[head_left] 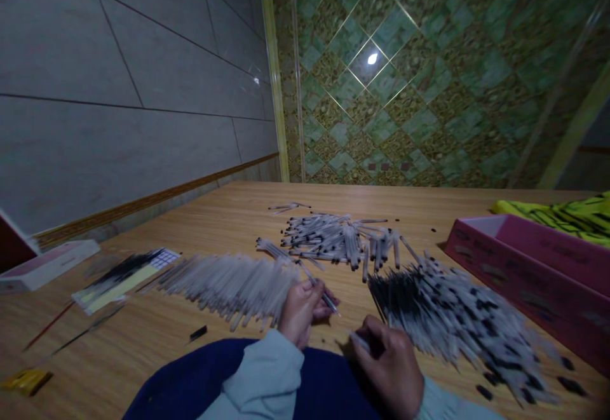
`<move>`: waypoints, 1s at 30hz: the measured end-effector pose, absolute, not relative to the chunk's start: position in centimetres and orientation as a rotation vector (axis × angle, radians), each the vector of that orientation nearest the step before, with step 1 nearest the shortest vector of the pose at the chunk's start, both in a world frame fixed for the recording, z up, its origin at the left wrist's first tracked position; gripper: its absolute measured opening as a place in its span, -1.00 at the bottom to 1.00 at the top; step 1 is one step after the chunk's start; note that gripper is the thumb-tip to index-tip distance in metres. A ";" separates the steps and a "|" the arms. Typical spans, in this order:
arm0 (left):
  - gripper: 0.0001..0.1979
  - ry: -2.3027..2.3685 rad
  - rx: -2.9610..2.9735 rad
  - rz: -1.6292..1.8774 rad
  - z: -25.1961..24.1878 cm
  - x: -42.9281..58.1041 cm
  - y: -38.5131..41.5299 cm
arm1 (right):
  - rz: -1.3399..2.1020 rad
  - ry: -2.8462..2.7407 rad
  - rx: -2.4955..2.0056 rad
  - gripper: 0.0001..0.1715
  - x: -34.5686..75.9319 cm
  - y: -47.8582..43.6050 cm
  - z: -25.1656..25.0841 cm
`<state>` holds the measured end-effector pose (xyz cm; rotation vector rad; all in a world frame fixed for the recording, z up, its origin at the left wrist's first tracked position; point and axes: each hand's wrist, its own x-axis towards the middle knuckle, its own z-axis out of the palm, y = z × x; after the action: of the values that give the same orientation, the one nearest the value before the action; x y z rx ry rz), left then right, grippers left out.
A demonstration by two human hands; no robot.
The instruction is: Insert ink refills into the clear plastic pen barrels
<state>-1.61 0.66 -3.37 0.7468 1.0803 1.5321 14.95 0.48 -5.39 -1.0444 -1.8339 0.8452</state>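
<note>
My left hand (301, 311) is closed round a slim pen (328, 299) with a pale, pointed tip, which slants down to the right. To its right, my right hand (388, 359) is curled, with a small translucent piece (359, 340) between thumb and fingers. A row of clear pen barrels (233, 286) lies left of my left hand. Beyond my hands is a pile of capped pens (324, 236). Beside my right hand a large heap of pens with black parts (443, 312) spreads to the right.
A pink open box (528, 274) stands at the right, with yellow-and-black cloth (567, 213) behind it. Dark refills lie on a pale yellow sheet (102, 299) at the left, near a white box (50, 266). Loose black caps (485, 392) lie near the front edge.
</note>
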 end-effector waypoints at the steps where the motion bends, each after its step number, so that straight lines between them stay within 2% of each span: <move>1: -0.64 1.092 0.731 1.570 -3.3 -2.0 0.8 | 0.836 -1.821 -1.041 -0.71 15.0 0.2 -5.3; 5: -0.65 1.052 0.733 1.569 -3.2 -2.0 0.7 | 1.105 -1.672 -0.970 -0.68 14.8 0.1 -5.2; 10: -0.59 0.955 0.784 1.343 -3.4 -0.7 0.0 | 1.645 -1.171 -0.815 -0.63 14.8 1.5 -6.0; 13: -0.58 0.900 0.827 1.168 -3.5 -0.7 -0.4 | 1.787 -0.999 -0.675 -0.63 14.9 2.0 -6.0; 18: -0.50 0.805 0.951 0.883 -3.6 -1.1 -1.0 | 1.818 -0.866 -0.612 -0.56 14.7 2.3 -5.8; 22: -0.42 0.774 0.971 0.800 -3.7 -1.3 -1.3 | 1.753 -0.901 -0.640 -0.54 14.7 2.4 -6.2; 27: -0.64 0.808 0.696 1.164 -3.3 -1.4 -0.6 | 1.669 -0.895 -0.744 -0.52 14.7 2.7 -6.6; 30: -0.66 0.785 0.628 1.292 -3.1 -1.3 -0.4 | 1.665 -0.964 -0.814 -0.51 14.6 2.6 -6.7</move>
<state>-1.30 -0.36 -3.11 0.6281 0.7853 1.2924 14.56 2.59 -6.72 -0.8139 -0.9637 1.6647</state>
